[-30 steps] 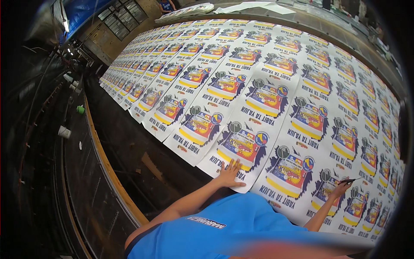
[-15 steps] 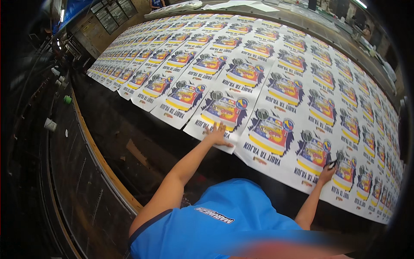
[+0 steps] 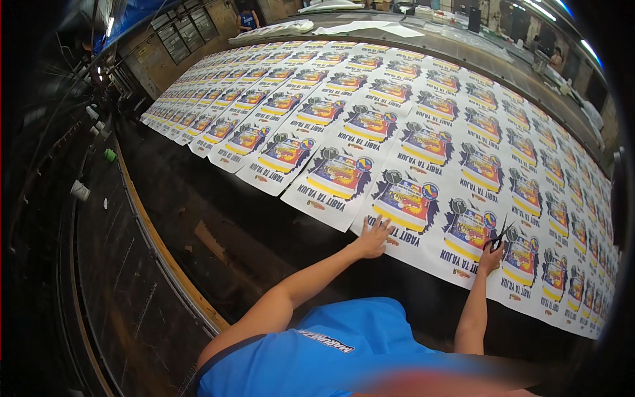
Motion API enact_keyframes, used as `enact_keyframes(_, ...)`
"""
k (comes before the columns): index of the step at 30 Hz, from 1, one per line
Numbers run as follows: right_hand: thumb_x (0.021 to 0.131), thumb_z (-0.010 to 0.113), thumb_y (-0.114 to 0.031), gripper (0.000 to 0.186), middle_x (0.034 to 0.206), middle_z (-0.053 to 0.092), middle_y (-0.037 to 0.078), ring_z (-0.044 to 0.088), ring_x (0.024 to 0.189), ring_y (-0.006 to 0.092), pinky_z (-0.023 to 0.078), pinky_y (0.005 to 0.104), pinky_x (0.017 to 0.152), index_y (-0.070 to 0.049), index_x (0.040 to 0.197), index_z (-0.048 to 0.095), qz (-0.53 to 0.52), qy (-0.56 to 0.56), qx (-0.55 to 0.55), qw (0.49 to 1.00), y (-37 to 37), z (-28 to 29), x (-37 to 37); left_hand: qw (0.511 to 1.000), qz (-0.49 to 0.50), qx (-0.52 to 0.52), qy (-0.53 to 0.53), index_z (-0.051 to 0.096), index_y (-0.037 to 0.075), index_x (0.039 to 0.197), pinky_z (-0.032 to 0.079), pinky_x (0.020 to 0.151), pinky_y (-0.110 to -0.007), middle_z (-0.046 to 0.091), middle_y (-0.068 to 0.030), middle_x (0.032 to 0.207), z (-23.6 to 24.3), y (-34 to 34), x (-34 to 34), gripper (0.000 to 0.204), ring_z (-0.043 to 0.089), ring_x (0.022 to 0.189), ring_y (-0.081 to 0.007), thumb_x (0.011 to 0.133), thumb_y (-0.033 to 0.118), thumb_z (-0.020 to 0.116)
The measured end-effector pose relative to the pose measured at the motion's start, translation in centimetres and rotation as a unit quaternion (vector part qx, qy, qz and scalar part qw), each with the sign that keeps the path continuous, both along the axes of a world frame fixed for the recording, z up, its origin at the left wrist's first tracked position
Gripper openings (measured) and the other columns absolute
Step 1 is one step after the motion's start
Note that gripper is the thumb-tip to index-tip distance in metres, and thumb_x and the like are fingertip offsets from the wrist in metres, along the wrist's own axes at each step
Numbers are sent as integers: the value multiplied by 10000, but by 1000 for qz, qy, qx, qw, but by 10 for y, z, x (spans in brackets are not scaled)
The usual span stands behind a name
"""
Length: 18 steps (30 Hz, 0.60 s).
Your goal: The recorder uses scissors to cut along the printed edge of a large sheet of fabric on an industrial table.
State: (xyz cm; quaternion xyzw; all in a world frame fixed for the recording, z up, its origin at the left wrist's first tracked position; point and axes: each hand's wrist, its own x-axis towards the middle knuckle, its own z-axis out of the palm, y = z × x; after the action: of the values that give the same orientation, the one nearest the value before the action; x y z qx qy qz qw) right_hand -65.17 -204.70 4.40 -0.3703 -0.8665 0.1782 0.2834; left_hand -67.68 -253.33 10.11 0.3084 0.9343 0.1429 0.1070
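A wide white printed sheet (image 3: 423, 231), covered in rows of the same colourful motif, spreads out before me. My left hand (image 3: 374, 238) lies on its near edge with the fingers spread, just right of a lengthwise gap. To the right, my right hand (image 3: 490, 258) grips black-handled scissors (image 3: 501, 238) over the sheet, the blades pointing away from me and looking parted. Left of the gap a separate printed strip (image 3: 334, 188) lies with its near end free, and several more strips follow it further left, their ends stepped.
Below the near edge is a dark surface with a brown scrap (image 3: 215, 238) on it. A rail with a yellowish edge (image 3: 159, 248) curves along the left, beside a white bucket (image 3: 80, 190) and a green container (image 3: 110, 155). Another person (image 3: 248, 20) stands at the far end.
My left hand has moved right, from the neighbouring strip to the sheet edge across the gap. My right hand has shifted slightly left, and the scissors now show more clearly.
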Motion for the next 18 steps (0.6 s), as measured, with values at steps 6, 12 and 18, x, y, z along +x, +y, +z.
enact_keyframes(6,1031,511,-195,408,1093,626,133,598,923,216,480,350,885,-8,1388,448,136,314,-149,928,-14,1,36,993,-108,45,13,203,87,1566,40,1094,-772,124,-186,1639,1,75,2,986,42,1514,-431,818,489,703)
enact_keyframes(12,1076,355,-208,353,874,527,48,537,765,139,479,281,698,-29,1373,425,279,228,-438,824,-150,-6,165,992,-83,-70,69,172,105,1581,75,1101,-762,85,-139,1658,-20,95,16,1058,68,1525,-385,734,268,785)
enact_keyframes(18,1042,499,-242,397,781,518,35,526,672,125,464,261,620,-20,1365,439,242,186,-546,780,-204,15,236,988,-89,-11,123,210,111,1570,105,1082,-779,119,-121,1655,-34,105,13,957,129,1513,-376,740,122,685)
